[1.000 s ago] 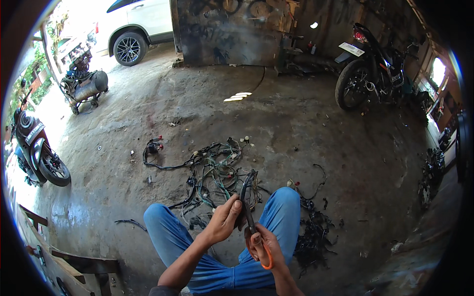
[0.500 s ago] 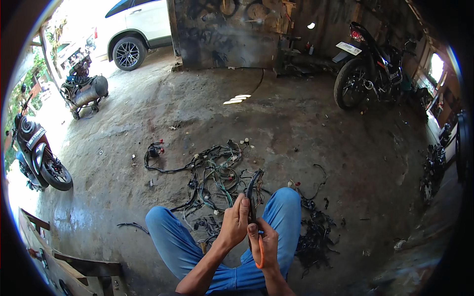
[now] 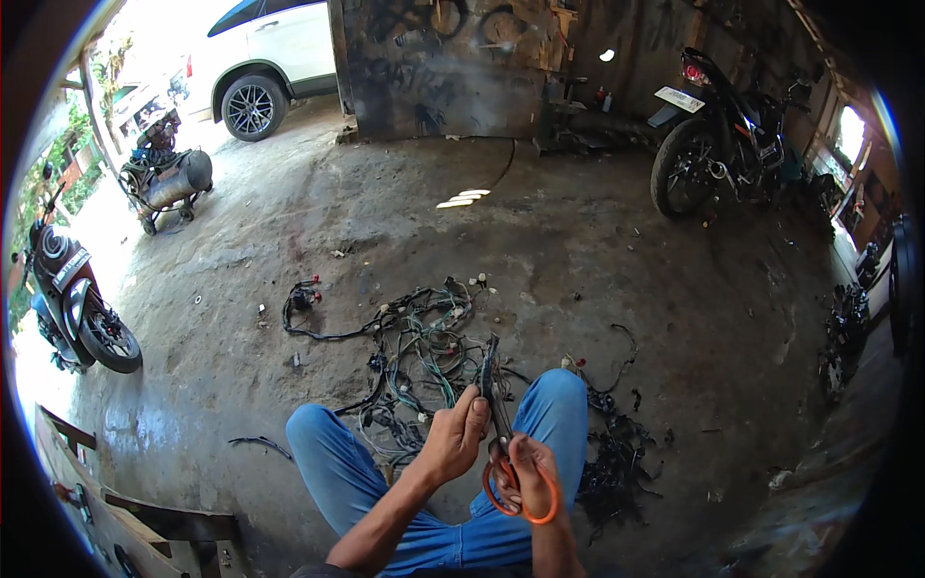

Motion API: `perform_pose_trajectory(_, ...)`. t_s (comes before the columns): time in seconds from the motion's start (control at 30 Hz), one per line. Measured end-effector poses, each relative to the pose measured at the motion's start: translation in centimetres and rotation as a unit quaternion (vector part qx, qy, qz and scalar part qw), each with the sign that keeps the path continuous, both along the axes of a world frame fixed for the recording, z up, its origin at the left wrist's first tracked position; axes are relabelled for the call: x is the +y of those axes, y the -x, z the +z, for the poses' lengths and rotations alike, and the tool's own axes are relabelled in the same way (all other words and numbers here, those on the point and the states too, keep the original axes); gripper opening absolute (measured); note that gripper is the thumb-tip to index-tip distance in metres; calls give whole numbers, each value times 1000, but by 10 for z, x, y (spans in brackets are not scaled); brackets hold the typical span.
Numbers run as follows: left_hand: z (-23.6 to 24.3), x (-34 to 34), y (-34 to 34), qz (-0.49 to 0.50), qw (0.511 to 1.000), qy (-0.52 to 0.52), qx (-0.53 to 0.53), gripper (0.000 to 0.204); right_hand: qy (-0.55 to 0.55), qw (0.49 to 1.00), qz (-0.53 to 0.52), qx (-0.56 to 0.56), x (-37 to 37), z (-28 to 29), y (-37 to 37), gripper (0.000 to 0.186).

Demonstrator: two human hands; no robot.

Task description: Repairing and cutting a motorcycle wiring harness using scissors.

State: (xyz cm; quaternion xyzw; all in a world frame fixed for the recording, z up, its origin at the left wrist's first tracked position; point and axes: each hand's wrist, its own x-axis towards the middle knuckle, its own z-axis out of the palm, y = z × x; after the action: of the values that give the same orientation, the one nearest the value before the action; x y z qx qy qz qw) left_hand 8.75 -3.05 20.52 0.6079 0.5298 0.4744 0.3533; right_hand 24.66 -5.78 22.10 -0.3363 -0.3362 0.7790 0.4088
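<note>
My left hand (image 3: pixel 451 443) is closed around a dark, tape-wrapped bundle of wires (image 3: pixel 488 368) that stands up above its fingertips. In my right hand (image 3: pixel 526 466) is a pair of scissors with orange handles (image 3: pixel 553 501), fingers through the loops. The dark blades point up and away alongside the bundle, close to the left hand; whether they touch it I cannot tell. Beyond my hands a tangled wiring harness (image 3: pixel 424 332) of black, green and white wires with several connectors lies on the concrete. Black scraps of tape or sheathing (image 3: pixel 621 458) are heaped beside my right knee.
My jeans-clad knees (image 3: pixel 554 400) flank the work. A wooden bench frame (image 3: pixel 173 520) stands at the lower left. Motorcycles (image 3: pixel 82 308) are parked at left and far right, an air compressor (image 3: pixel 173 183) at far left, a white car (image 3: pixel 279 48) behind. Dark parts (image 3: pixel 843 318) line the right side.
My right hand has turned and moved slightly lower right, showing both orange scissor loops and the blades. The left hand has shifted slightly down, still holding the wire bundle.
</note>
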Motion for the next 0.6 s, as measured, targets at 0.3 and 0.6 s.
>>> perform_pose_trajectory(0.3, 13, 12, 59, -103, 962, -66, 243, 45, -5, 988, 153, -36, 25, 17, -29, 65)
perform_pose_trajectory(0.6, 4, 2, 46, -129, 990, -6, 50, 39, -36, 993, 98, -54, 7, 1, 1, 64)
